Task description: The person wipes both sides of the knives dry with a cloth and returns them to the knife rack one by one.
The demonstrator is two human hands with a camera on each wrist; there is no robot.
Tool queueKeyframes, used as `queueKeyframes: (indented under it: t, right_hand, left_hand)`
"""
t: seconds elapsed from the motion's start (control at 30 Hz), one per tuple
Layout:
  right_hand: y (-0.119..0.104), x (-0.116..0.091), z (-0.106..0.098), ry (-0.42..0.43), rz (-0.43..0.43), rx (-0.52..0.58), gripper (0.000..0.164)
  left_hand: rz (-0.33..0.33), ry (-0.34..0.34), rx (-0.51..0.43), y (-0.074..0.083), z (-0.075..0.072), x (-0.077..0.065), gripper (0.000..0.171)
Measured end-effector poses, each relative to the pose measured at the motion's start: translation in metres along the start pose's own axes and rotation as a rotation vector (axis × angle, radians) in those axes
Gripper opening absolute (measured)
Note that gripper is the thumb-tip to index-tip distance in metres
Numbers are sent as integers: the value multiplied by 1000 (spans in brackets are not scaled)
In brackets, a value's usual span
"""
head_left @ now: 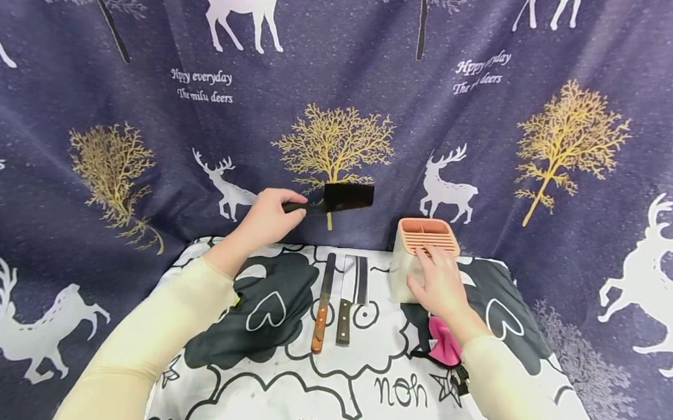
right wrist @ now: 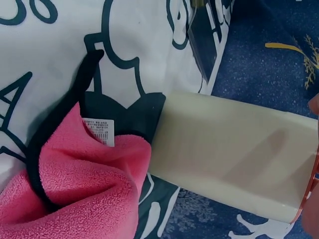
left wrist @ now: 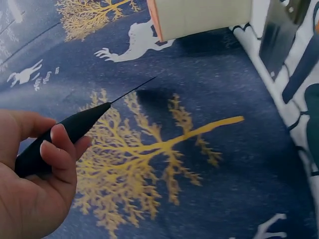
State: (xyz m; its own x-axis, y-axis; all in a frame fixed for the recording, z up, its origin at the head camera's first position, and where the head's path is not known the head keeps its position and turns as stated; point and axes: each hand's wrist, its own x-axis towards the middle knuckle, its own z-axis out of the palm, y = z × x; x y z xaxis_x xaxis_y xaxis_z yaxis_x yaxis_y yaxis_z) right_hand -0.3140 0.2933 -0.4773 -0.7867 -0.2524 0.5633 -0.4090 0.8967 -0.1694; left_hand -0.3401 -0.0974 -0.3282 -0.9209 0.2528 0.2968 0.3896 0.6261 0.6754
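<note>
My left hand (head_left: 270,217) grips a black-bladed cleaver (head_left: 350,197) by its dark handle, raised off the bed-like surface in front of the back cloth. In the left wrist view the blade (left wrist: 133,90) appears edge-on as a thin line, with fingers wrapped about the handle. My right hand (head_left: 440,279) rests on a cream knife holder (head_left: 401,273) with an orange slotted top, its fingers lying over the slots. The right wrist view shows only fingertips at its right edge. Between the hands lie a long wooden-handled knife (head_left: 322,306) and a dark-handled cleaver (head_left: 345,315).
A pink cloth with black edging (head_left: 444,341) lies under the right forearm, in front of the holder. A small yellow-green item (head_left: 236,299) shows beside the left sleeve. The patterned sheet (head_left: 277,388) covers the surface; a dark deer-print cloth (head_left: 346,74) hangs behind.
</note>
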Motion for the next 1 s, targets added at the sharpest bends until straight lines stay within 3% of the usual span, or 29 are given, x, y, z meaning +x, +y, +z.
queueKeyframes:
  t: [0.23,0.63,0.77,1.0]
  right_hand:
    - [-3,-2,1,-3,-10,2,61]
    - [3,-3,-1,-9,-14,-2,66]
    - [4,-3,-1,-23,-10,3,67]
    - [5,-3,2,-29,0,-3,67]
  left_hand:
    - [-10,82,-147,32,-4,35,28]
    - [110,163,-338,81,11,82,31]
    - [153,168,-326,94,23,89,33]
    - [348,154,-159,112,53,98,45]
